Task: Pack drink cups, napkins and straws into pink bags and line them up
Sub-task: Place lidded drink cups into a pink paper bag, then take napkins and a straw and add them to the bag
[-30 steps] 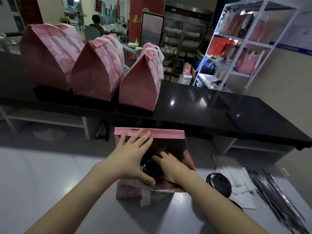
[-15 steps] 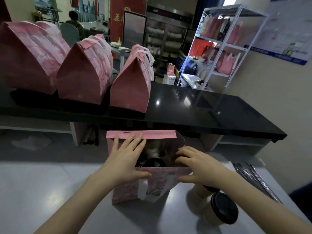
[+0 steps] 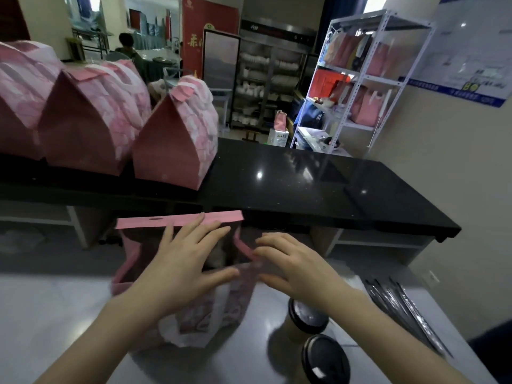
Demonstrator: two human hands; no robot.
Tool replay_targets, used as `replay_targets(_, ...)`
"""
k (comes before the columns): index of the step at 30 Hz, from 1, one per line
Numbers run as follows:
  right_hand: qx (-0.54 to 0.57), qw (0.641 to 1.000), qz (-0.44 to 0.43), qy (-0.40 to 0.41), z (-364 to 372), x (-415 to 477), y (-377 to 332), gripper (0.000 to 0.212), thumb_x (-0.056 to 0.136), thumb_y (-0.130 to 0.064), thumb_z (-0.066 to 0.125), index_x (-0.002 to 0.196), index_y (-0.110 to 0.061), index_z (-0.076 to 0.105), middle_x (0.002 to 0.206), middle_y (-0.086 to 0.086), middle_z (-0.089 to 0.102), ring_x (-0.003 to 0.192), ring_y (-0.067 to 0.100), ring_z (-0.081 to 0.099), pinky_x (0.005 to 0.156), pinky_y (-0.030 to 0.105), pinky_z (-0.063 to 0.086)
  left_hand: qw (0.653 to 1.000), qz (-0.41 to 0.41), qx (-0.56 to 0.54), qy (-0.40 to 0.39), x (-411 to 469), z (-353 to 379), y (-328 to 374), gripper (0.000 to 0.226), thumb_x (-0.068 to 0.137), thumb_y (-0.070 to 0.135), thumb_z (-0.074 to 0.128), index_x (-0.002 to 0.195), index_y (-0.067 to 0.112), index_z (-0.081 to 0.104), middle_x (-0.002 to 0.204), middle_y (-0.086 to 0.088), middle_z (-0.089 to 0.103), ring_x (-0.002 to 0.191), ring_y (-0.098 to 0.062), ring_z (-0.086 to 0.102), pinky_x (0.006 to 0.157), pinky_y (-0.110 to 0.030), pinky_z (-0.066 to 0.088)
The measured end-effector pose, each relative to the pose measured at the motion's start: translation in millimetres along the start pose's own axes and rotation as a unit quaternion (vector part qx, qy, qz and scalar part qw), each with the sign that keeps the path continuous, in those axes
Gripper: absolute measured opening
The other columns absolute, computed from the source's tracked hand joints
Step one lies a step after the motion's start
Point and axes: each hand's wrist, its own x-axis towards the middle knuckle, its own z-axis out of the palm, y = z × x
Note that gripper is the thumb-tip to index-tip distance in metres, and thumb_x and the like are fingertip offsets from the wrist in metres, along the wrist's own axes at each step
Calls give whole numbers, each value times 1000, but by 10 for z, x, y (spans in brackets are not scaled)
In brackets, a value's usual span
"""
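Step in hand: judged as closing the mouth of the open pink paper bag [image 3: 177,220] before it goes to the row; packing of this bag appears finished, though its contents are too dark to identify.
Next move: probably fold both side gussets inward, bring the rear flap down to the near wall, then lift the bag to the free space right of the row. This calls for even pressure on both sides so that the top creases into a peak like the others.
Finished row: three closed pink paper bags [image 3: 91,120] with peaked tops and white handles stand side by side at the upper left, on the glossy black counter [image 3: 304,184].
Open bag, position: centre of the frame, upright on the pale grey table [image 3: 55,314], below the counter edge.
Open bag, condition: rear flap upright with a punched slot, right side fold tipped inward, and a white handle hanging down the near face.
Left hand [image 3: 182,261]: fingers straight and spread across the mouth, thumb on the near wall.
Right hand [image 3: 293,261]: fingers extended, tips against the right side fold; no firm pinch is visible.
Spare stock: two paper cups with black lids [image 3: 325,358] stand at the lower centre right; dark wrapped straws [image 3: 401,306] lie at the lower right.
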Motion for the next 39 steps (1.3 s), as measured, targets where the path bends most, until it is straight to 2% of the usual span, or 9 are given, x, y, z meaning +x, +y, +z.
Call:
replay_targets(4, 20, 998, 53, -15, -121, -469, 552, 29, 90, -33, 60, 114, -17, 66, 122, -2, 61, 119, 16, 52, 97, 27, 44, 993, 66, -73, 60, 400, 298, 686, 55, 85, 56, 60, 132, 28, 55, 137, 9, 52, 134, -11, 38, 112, -36, 31)
replay_targets(7, 33, 985, 153, -72, -77, -896, 1150, 23, 91, -34, 58, 110, -25, 66, 118, -9, 57, 113, 13, 51, 91, 30, 46, 991, 70, -104, 36, 767, 643, 1120, 38, 87, 47, 62, 121, 28, 62, 122, 14, 58, 117, -6, 50, 98, -29, 43)
replay_targets(13, 39, 935, 317, -156, 174, -1592, 2024, 26, 90, -39, 57, 113, -29, 62, 113, -8, 59, 108, 14, 54, 85, 32, 47, 989, 48, -111, -83, 1415, 1446, 1661, 27, 87, 36, 64, 111, 25, 66, 109, 9, 66, 104, -10, 60, 89, -33, 48)
replay_targets(21, 44, 890, 415, -183, 716, -1967, 2457, 48, 83, -43, 64, 125, -19, 56, 120, 4, 59, 113, 25, 50, 89, 32, 44, 968, 24, -83, -237, 1901, 2411, 1949, 34, 84, 34, 62, 117, 24, 65, 115, 7, 66, 103, -10, 60, 86, -29, 50)
replay_targets(28, 80, 859, 480, -159, 1065, -1996, 2629, 44, 84, -44, 63, 114, -12, 58, 117, 10, 60, 113, 29, 51, 90, 35, 43, 961, -4, -52, -272, 2295, 2907, 2007, 55, 85, 36, 61, 137, 23, 48, 130, -3, 55, 113, -21, 55, 87, -32, 50)
replay_targets(32, 165, 830, 520, -114, 1151, -1997, 2704, 31, 80, -27, 68, 110, -19, 66, 103, 4, 69, 99, 24, 62, 78, 28, 47, 955, -16, -61, -289, 2408, 3099, 1961, 58, 83, 31, 67, 137, 21, 49, 130, -3, 59, 113, -20, 58, 90, -37, 53)
replay_targets(34, 210, 808, 544, -86, 1177, -2006, 2730, 20, 79, -22, 68, 99, -24, 72, 91, -1, 71, 88, 20, 65, 72, 25, 46, 957, -29, -78, -277, 2422, 3166, 1932, 55, 78, 30, 71, 130, 22, 55, 124, 0, 62, 107, -17, 60, 85, -32, 53)
replay_targets(37, 234, 807, 541, -35, 1200, -2014, 2760, 5, 79, -20, 68, 82, -24, 70, 85, -4, 57, 80, 19, 60, 72, 27, 47, 958, -45, -103, -264, 2435, 3222, 1905, 37, 73, 35, 72, 108, 25, 67, 103, 6, 66, 86, -10, 60, 71, -25, 51)
replay_targets(39, 239, 809, 537, -9, 1150, -2013, 2766, 8, 80, -20, 67, 76, -27, 64, 86, -5, 55, 78, 17, 59, 73, 29, 48, 957, -38, -116, -261, 2436, 3217, 1907, 36, 74, 36, 73, 108, 25, 67, 100, 10, 63, 87, -8, 59, 72, -24, 50)
